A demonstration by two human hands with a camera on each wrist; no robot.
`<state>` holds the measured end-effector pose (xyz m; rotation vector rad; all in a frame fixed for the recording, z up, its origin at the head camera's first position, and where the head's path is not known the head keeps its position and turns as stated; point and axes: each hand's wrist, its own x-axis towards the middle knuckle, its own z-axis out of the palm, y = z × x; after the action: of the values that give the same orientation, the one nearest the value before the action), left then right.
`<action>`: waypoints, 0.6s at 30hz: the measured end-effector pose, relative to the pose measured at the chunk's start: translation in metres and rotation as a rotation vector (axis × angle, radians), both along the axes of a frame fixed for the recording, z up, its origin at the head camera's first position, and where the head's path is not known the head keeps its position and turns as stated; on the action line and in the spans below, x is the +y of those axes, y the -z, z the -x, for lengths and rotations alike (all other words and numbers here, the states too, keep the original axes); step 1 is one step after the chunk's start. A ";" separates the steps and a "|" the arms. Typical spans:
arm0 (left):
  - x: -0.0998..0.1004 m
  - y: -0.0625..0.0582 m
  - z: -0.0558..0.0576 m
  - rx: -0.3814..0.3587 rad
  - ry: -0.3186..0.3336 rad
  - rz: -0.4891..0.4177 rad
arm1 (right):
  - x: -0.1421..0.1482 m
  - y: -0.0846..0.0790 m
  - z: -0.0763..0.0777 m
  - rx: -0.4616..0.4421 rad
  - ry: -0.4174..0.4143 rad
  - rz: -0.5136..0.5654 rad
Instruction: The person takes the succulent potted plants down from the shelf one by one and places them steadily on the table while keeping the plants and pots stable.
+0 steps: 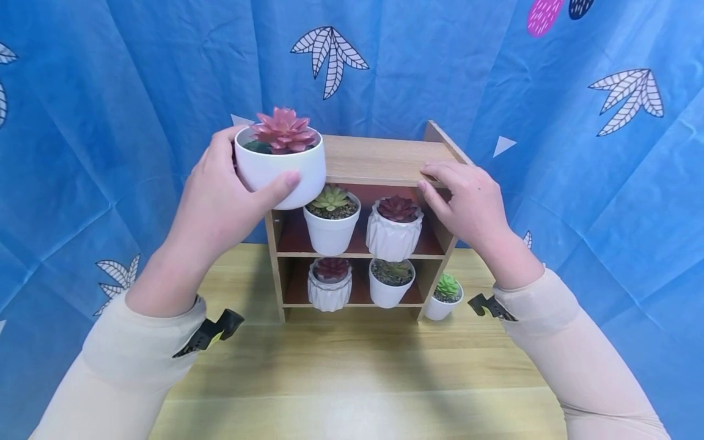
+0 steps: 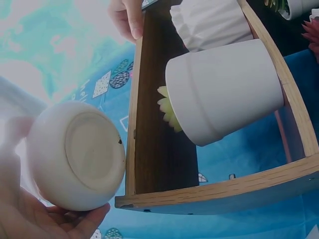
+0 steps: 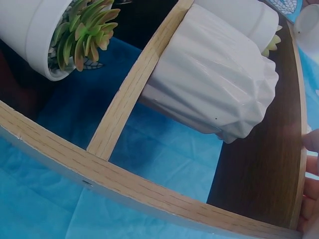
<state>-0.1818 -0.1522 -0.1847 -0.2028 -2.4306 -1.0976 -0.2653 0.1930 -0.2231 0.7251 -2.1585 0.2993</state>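
Observation:
My left hand point(image 1: 220, 189) grips a round white pot point(image 1: 283, 174) holding a pink succulent point(image 1: 283, 129), thumb across its front. The pot is at the left end of the wooden shelf's top board point(image 1: 379, 159), overlapping it in the head view; its underside faces the left wrist camera. My right hand point(image 1: 467, 198) rests at the top board's right end, fingers on top and thumb at the front edge. Below, the upper compartment holds a white pot point(image 1: 332, 232) with a green succulent and a ridged white pot point(image 1: 394, 237) with a dark red one.
On the lower shelf stand a ridged pot point(image 1: 330, 292) with a dark red succulent and a smooth white pot point(image 1: 390, 292). A small pot with a bright green succulent point(image 1: 448, 286) stands on the wooden table point(image 1: 352, 373), right of the shelf. Blue patterned cloth point(image 1: 412, 67) hangs behind.

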 end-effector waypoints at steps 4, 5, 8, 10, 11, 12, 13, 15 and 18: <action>-0.002 0.002 -0.003 -0.001 0.013 -0.010 | 0.000 0.000 0.000 -0.002 0.001 0.003; -0.002 0.002 -0.004 -0.002 0.016 -0.014 | 0.000 0.000 0.000 -0.003 0.001 0.003; -0.004 0.004 -0.006 0.002 0.018 -0.019 | 0.000 0.000 0.000 -0.004 0.003 0.002; -0.005 0.005 -0.006 0.007 0.022 -0.021 | 0.000 0.001 0.000 -0.004 0.003 0.002; -0.005 0.005 -0.006 0.010 0.023 -0.020 | 0.000 0.001 0.000 -0.004 0.002 0.002; -0.006 0.006 -0.007 0.011 0.024 -0.018 | 0.000 0.001 0.000 -0.003 0.003 0.002; -0.006 0.006 -0.007 0.011 0.023 -0.016 | -0.001 0.001 0.000 -0.003 0.004 0.003; -0.007 0.008 -0.008 0.015 0.023 -0.011 | -0.001 0.001 0.000 -0.004 0.005 0.003; -0.008 0.010 -0.009 0.017 0.020 -0.003 | -0.001 0.001 0.000 -0.005 0.006 0.004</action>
<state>-0.1730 -0.1603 -0.1950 -0.2349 -2.4167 -1.1041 -0.2653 0.1922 -0.2244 0.7160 -2.1638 0.3020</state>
